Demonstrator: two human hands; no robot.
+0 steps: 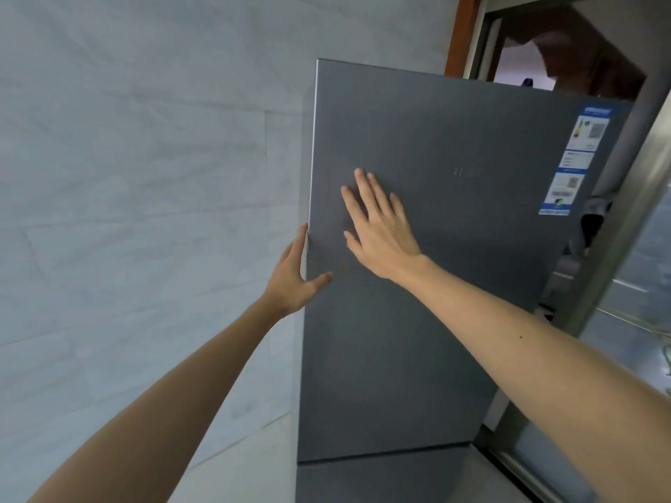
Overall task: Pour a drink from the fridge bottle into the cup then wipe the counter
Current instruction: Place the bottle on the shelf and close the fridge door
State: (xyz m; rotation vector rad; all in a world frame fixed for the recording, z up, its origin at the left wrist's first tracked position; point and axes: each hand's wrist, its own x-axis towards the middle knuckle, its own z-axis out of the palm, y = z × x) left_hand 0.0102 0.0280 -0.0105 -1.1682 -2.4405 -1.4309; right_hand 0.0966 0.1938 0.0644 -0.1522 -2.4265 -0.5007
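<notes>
A tall dark grey fridge point(435, 303) fills the middle of the head view, its upper door closed. My left hand point(296, 274) curls around the door's left edge, fingers behind the edge and thumb on the front. My right hand point(381, 226) lies flat on the door front with its fingers spread, holding nothing. No bottle, cup or counter shows in this view.
A pale tiled wall point(145, 212) stands directly left of the fridge. Blue and white stickers point(573, 157) sit at the door's upper right. A metal-framed sliding door point(624, 248) and a brown door frame point(461, 34) are to the right. The lower fridge door point(381, 481) begins below.
</notes>
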